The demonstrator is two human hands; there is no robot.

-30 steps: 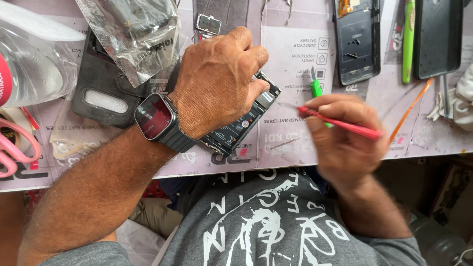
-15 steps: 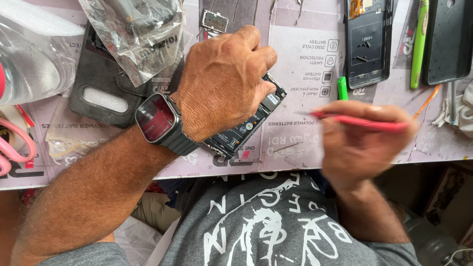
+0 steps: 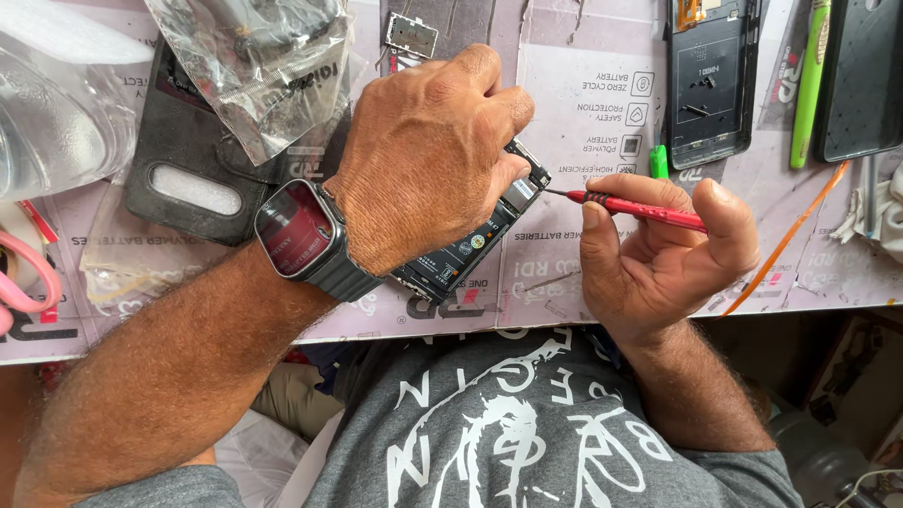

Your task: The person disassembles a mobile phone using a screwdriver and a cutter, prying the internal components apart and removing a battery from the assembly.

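Observation:
My left hand (image 3: 428, 160) presses down on an opened phone (image 3: 470, 246) lying on the mat, covering most of it; its circuit board and battery show below my fingers. A watch with a red face (image 3: 293, 231) sits on that wrist. My right hand (image 3: 663, 254) grips a thin red screwdriver (image 3: 640, 209) between thumb and fingers. The metal tip points left and touches the phone's upper edge beside my left fingertips.
A printed work mat (image 3: 583, 103) covers the table. A black phone back shell (image 3: 710, 80) lies at the upper right, with a green pen (image 3: 809, 80) and another dark phone (image 3: 861, 75). A plastic bag (image 3: 259, 66) and dark case (image 3: 183, 179) lie left. Pink scissors (image 3: 23, 282) sit far left.
My right hand has turned the red screwdriver around and moved it left, bringing its tip to the phone. My left hand has stayed on the phone.

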